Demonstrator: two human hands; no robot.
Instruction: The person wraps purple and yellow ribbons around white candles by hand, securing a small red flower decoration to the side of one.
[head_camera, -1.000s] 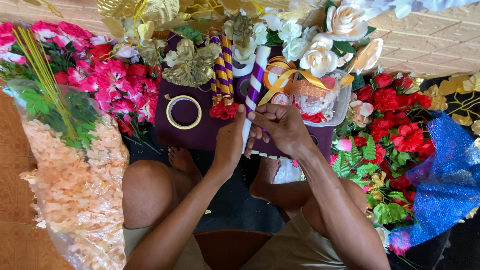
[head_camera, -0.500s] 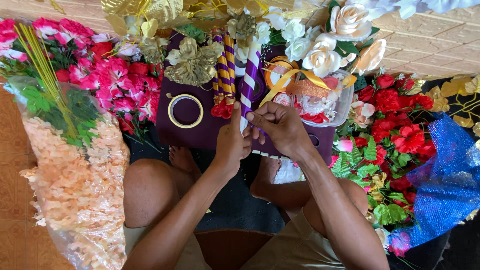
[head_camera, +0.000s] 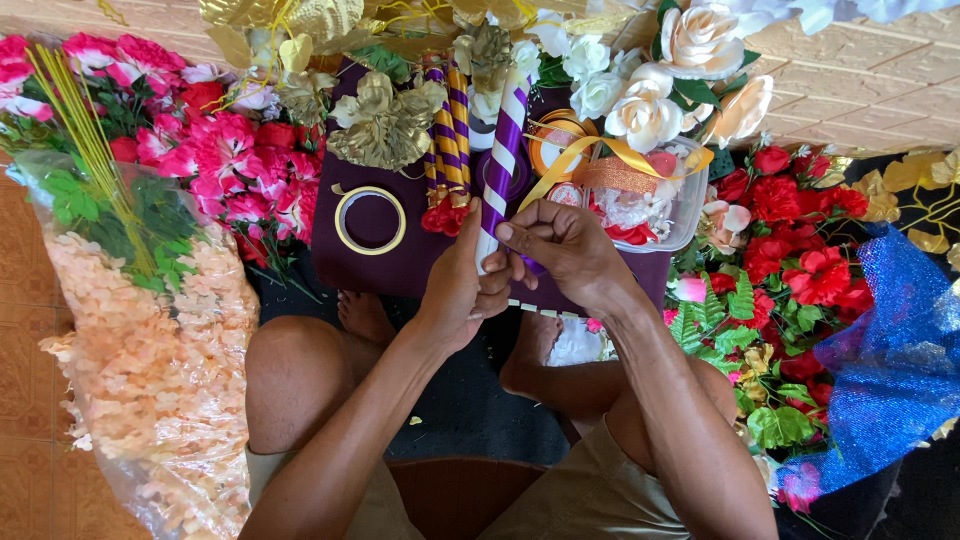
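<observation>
Both my hands meet over a white stick spirally wrapped in purple ribbon. My left hand grips the stick's lower end. My right hand pinches the ribbon at that same end, fingers pressed against the stick. The stick slants up and away over a dark purple cloth. Two purple-and-gold wrapped sticks lie beside it, with a small red flower at their base. A roll of clear tape lies on the cloth left of my hands.
Pink artificial flowers and a bag of peach petals lie to the left. Red flowers and blue glitter mesh are at right. A clear plastic container of ribbons, gold leaves and white roses sit ahead.
My hands have stayed at the stick's lower end. The right fingers shifted slightly on the ribbon while the left hand closed more snugly around the stick.
</observation>
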